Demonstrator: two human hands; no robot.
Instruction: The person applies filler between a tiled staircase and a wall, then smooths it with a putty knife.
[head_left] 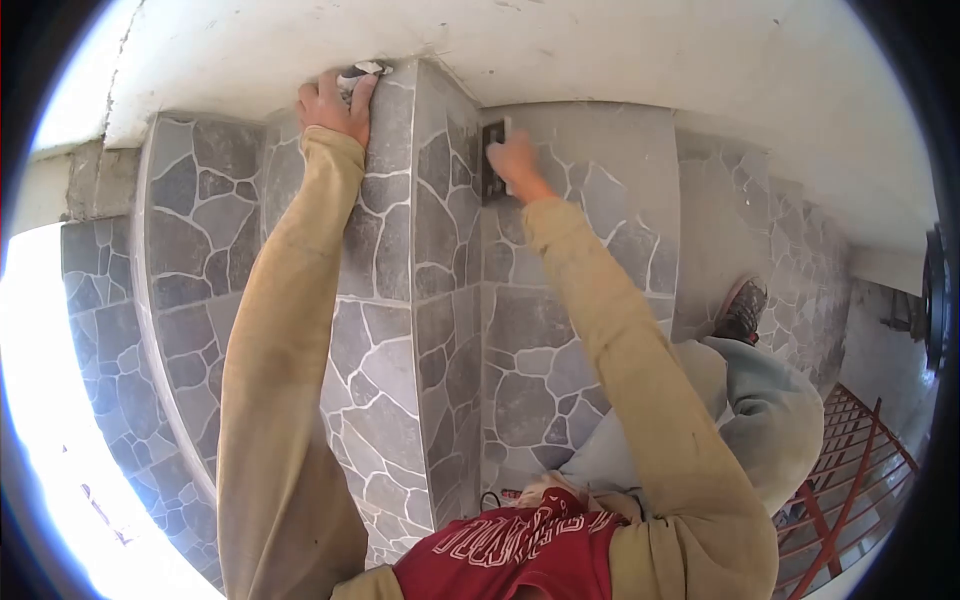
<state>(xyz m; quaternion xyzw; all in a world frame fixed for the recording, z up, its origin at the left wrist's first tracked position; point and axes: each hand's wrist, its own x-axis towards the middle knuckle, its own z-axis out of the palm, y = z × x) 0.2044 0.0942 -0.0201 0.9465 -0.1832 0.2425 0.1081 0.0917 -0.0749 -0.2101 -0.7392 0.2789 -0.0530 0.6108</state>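
Observation:
Near the top of the stone-patterned pillar [385, 240], my left hand [338, 105] is closed around a crumpled whitish and dark item [362, 72] that I cannot make out clearly. My right hand [515, 162] is raised to the inner corner right of the pillar, slightly blurred, with its fingers closed on the handle of a flat dark tool [493, 160]. The tool's face is against the pillar's side, close under the pale surface above. Right of that hand, the upper wall tiles [600, 150] are coated with a greyish smear.
A pale plaster surface [600, 50] runs above the tiles. My bent leg [775, 410] and dark shoe [742, 308] are at the right. Red metal bars [835, 490] stand at the lower right. Bright light comes from the lower left.

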